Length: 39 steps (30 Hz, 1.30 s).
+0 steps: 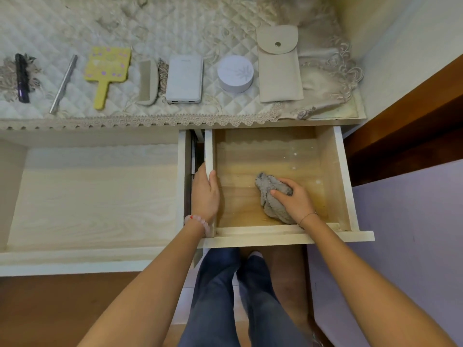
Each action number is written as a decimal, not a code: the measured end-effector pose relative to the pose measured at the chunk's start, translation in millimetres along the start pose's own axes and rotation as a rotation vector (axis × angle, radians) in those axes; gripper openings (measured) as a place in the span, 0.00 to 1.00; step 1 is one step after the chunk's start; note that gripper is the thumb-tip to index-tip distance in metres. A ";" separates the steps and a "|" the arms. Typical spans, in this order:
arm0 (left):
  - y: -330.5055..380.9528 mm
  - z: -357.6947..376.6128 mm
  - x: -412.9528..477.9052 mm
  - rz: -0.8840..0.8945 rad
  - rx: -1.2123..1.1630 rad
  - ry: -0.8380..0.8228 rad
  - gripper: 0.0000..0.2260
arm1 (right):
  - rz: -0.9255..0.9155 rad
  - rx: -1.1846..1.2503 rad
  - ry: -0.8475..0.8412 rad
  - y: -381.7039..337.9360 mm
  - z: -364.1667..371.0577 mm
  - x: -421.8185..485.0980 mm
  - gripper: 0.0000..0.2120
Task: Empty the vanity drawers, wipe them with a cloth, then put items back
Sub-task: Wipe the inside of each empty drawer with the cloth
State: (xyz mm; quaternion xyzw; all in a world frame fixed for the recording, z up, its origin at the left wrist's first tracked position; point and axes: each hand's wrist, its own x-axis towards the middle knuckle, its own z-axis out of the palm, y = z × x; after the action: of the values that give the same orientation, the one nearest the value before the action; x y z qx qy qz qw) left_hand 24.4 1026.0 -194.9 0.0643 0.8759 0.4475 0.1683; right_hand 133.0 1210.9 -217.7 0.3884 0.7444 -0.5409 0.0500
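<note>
Quilted, lace-edged cover (150, 26) lies over the bench top just behind the small drawer (343, 176), which stands pulled out over the person's legs. On that cover, behind the small drawer and running off to its left, the things taken out lie in a row: a beige pouch (279, 71), a round white tin (235, 73), a power bank (185, 78), a beige comb (148, 81), a yellow hand mirror (107, 65), a metal rod (64, 83) and a dark hair clip (22, 77). Just left of the small drawer a wide drawer (100, 201) is also open, with nothing in it.

Inside the small drawer, near its front wall and right of centre, the grey cloth (266, 204) sits bunched on the wooden floor. The right hand (297, 204) is on top of it, its fingers (284, 182) curled round the bunch and pressing it down. The left hand (205, 194) holds the small drawer's left wall, thumb inside; its other fingers are over the far side of the wall and I cannot tell how they lie.

I judge the emptying done and the wiping in hand. A few pale specks show on the floor toward the back and right of the small drawer, so the next move likely calls for sweeping the cloth there and into the corners while the left hand steadies the drawer. Putting the things back is not yet begun.
</note>
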 end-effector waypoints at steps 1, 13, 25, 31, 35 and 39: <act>-0.7 0.0 -3.4 -0.001 -0.005 0.003 0.18 | 0.000 0.001 -0.002 1.4 -0.8 -1.6 0.19; -5.6 -0.9 -22.5 -0.027 -0.064 -0.001 0.16 | -0.067 0.103 0.174 -12.7 -4.2 20.8 0.17; 4.5 -2.9 2.9 -0.069 -0.107 0.044 0.08 | -0.376 -0.692 0.157 4.1 16.3 29.5 0.32; 11.0 2.2 27.0 0.033 -0.044 0.033 0.14 | -0.437 -0.788 0.205 5.1 23.3 33.1 0.27; 5.9 3.5 26.6 0.038 -0.034 0.037 0.13 | -0.483 -0.772 0.239 3.7 17.0 41.5 0.24; 4.2 3.3 26.2 0.032 -0.072 0.015 0.13 | -0.385 -0.784 0.322 3.6 -16.6 67.7 0.25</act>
State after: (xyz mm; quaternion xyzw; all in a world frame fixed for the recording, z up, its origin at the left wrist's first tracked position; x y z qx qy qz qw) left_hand 0.8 1037.9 -199.5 0.0688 0.8595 0.4817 0.1566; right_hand 94.2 1260.8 -247.1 0.2739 0.9495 -0.1510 -0.0243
